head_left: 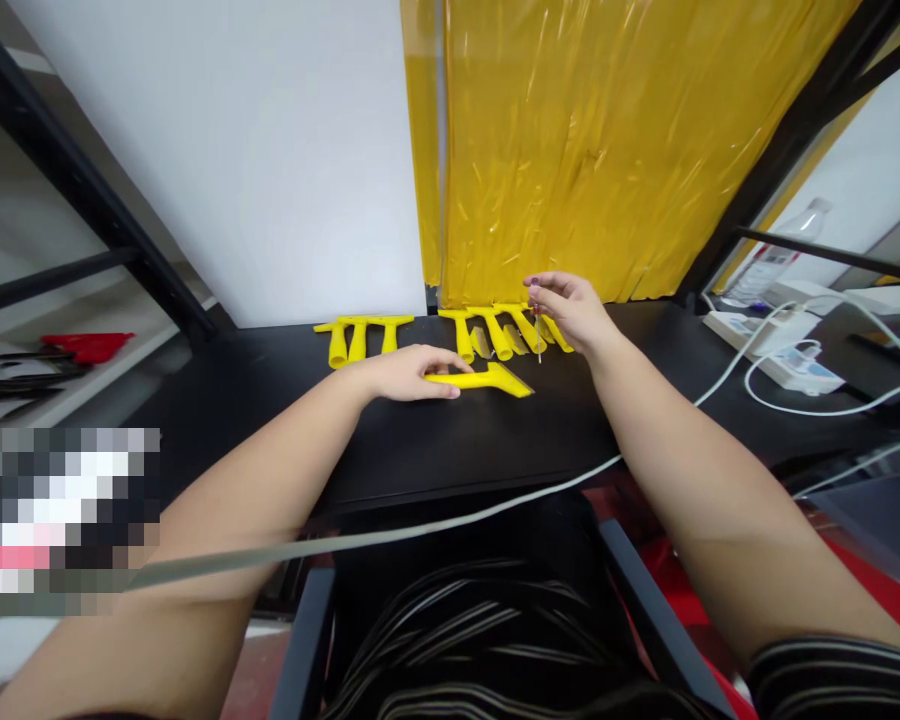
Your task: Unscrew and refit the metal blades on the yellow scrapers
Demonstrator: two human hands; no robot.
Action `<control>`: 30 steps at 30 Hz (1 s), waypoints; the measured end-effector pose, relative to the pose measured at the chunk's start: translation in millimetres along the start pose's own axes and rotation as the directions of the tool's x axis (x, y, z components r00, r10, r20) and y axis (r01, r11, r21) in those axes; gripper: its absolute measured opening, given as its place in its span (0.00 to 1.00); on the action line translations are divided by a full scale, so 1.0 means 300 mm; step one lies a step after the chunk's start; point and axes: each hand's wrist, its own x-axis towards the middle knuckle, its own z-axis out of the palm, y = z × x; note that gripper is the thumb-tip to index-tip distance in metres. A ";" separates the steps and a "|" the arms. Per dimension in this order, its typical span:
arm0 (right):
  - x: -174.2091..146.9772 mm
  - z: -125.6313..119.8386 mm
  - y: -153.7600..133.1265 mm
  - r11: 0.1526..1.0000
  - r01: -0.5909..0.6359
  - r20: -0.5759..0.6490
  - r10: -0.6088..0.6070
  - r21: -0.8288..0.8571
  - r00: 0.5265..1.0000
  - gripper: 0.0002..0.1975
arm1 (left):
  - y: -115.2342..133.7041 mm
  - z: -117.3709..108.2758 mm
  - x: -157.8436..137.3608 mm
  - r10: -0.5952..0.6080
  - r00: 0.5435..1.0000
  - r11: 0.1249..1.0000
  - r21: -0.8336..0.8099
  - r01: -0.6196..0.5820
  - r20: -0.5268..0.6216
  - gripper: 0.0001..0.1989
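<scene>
Plainly, left hand [411,372] grips smooth, tubular-handled yellow scraper [480,380]; right hand [574,310] pinches slim, metal-shafted screwdriver [538,320].

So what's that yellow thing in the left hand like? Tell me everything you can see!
The yellow tool looks like a plastic scraper. It has a long, smooth handle and a head that flares out wider, with a thin, darker strip along its edge. It lies sideways over the black table, head pointing right. The left hand holds the handle's end between thumb and fingers, hiding part of it. I can't tell whether it touches the table.
</scene>
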 end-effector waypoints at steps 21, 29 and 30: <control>-0.083 0.081 -0.015 0.998 0.046 0.247 -0.032 -0.053 0.968 0.25 | -0.009 0.034 0.013 -0.001 0.999 0.998 0.056 -0.002 0.054 0.22; -0.086 0.082 -0.018 0.995 0.043 0.258 -0.018 -0.093 0.966 0.27 | -0.002 0.034 0.015 -0.025 0.998 0.999 0.042 0.022 0.052 0.21; -0.086 0.081 -0.019 0.994 0.043 0.262 -0.015 -0.101 0.965 0.27 | -0.003 0.034 0.016 -0.026 0.998 0.999 0.040 0.024 0.053 0.21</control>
